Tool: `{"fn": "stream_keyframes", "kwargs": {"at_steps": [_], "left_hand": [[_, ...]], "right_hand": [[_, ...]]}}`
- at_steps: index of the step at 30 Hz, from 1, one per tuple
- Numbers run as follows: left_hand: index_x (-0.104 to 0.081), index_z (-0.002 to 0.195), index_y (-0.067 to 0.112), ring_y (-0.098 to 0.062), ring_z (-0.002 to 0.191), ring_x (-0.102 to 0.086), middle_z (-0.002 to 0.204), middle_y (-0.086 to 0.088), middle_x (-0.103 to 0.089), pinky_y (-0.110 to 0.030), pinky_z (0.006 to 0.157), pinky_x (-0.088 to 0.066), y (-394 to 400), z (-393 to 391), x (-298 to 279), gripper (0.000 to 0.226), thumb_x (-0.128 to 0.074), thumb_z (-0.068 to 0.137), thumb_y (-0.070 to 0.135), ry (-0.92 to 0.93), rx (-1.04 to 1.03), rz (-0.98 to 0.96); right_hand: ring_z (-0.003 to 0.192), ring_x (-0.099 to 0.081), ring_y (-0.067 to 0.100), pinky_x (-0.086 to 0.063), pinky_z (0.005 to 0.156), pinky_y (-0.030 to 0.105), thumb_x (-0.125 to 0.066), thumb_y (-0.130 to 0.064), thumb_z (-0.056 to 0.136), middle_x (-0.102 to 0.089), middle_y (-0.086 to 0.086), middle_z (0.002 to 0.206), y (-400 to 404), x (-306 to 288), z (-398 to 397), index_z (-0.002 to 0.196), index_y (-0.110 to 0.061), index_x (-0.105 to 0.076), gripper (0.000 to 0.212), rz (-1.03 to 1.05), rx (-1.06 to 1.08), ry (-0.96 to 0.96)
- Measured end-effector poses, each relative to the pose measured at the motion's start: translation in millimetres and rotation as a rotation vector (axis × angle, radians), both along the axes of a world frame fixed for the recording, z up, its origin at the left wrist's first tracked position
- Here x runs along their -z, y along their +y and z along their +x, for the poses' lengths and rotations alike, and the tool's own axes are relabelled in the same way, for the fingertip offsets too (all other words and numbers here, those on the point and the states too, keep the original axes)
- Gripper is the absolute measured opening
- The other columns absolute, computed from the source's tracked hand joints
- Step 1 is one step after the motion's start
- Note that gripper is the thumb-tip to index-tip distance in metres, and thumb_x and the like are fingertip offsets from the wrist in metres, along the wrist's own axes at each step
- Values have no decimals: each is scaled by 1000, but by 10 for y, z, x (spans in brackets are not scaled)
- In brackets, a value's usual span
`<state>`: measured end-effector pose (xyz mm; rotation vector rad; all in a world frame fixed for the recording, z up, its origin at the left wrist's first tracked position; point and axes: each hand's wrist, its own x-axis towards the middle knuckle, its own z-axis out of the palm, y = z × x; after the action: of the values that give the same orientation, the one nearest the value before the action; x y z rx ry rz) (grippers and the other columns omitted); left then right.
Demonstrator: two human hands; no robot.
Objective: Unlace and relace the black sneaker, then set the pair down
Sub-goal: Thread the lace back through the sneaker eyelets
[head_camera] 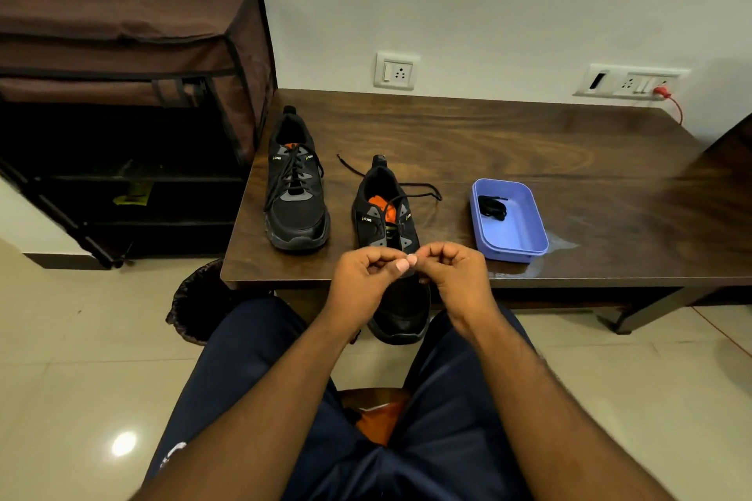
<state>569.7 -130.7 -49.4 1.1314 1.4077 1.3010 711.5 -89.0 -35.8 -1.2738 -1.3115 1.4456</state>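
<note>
Two black sneakers with grey and orange details stand on the dark wooden table (508, 134). The left sneaker (297, 191) is fully laced and stands apart. The right sneaker (390, 224) has its toe hanging over the table's front edge, and its black lace (423, 191) trails loose past the tongue. My left hand (366, 277) and my right hand (455, 277) meet over this sneaker's forefoot. Their fingers are curled and their fingertips pinch together at something small; the lace between them is hidden.
A purple plastic tray (525, 240) with a coiled black lace (492, 207) sits right of the sneakers. A brown fabric shoe rack (130, 94) stands at the left, with a dark bin (199, 297) below the table's corner. Wall sockets (396, 71) are behind.
</note>
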Motion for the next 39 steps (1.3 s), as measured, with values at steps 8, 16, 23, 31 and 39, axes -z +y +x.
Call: {"fn": "stream_keyframes", "kwargs": {"at_steps": [8,16,23,31,39], "left_hand": [[-73,94,7,-14,83,-67,86,-4,-71,-32,80,-55,165,-86,103,12,-62,94,13,121,-165,-96],[-74,91,9,-10,74,-63,80,2,-68,-27,69,-52,361,-15,211,13,-62,93,13,311,-261,-82],[-74,86,11,-13,71,-62,74,1,-67,-25,62,-46,428,40,236,16,-60,93,15,446,-225,-88],[-73,83,17,-13,75,-62,76,6,-67,-26,61,-45,468,131,276,17,-59,93,20,471,-211,-165],[-65,71,23,-18,70,-60,72,-1,-66,-39,68,-53,522,132,225,23,-61,91,14,344,-183,-291]], "right_hand": [[79,-68,19,-59,75,30,-63,-3,90,-72,7,83,221,143,-42,93,-11,-70,11,-110,268,74],[63,-60,12,-52,64,31,-80,-29,77,-66,-2,67,261,263,-239,74,-18,-68,16,90,101,-579],[57,-56,14,-43,53,27,-69,-23,80,-60,-1,60,277,166,-348,65,-10,-66,20,107,89,-778],[62,-65,20,-52,56,32,-65,-23,87,-69,4,66,177,232,-308,63,-8,-68,29,116,203,-637],[58,-56,11,-39,48,18,-68,-21,88,-67,0,66,149,267,-286,69,-10,-72,23,104,256,-512]]}}
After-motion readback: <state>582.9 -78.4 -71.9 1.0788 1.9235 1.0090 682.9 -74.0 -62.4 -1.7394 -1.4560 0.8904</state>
